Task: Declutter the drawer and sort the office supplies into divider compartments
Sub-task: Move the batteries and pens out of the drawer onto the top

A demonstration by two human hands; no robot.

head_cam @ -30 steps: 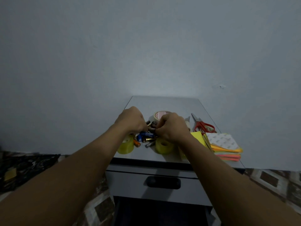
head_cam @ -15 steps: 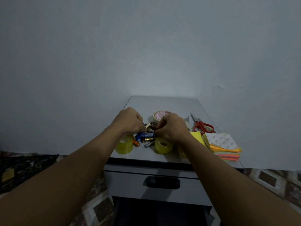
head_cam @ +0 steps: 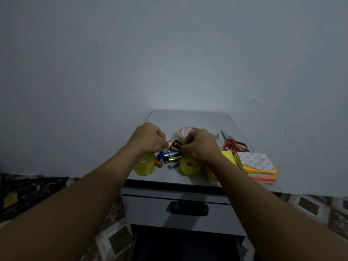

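A heap of small batteries [head_cam: 170, 154] lies in the middle of the grey cabinet top [head_cam: 190, 117]. My left hand [head_cam: 148, 137] reaches into the heap from the left with curled fingers that pinch batteries. My right hand [head_cam: 200, 144] comes in from the right, its curled fingertips closed on a dark battery [head_cam: 177, 145]. Two yellow clear-tape rolls stand at the front, one [head_cam: 145, 165] under my left wrist and one [head_cam: 190, 165] under my right hand. A white tape roll [head_cam: 185, 130] lies behind the heap.
Red-handled scissors [head_cam: 233, 143] lie at the right, with a stack of coloured paper and sticky notes [head_cam: 258, 165] at the front right corner. The closed drawer front with a black handle [head_cam: 189, 208] is below the top. A dark open space [head_cam: 184, 245] lies beneath it.
Both hands have stayed over the battery heap, shifting slightly as their fingers gather batteries. The camera view has drifted a little.
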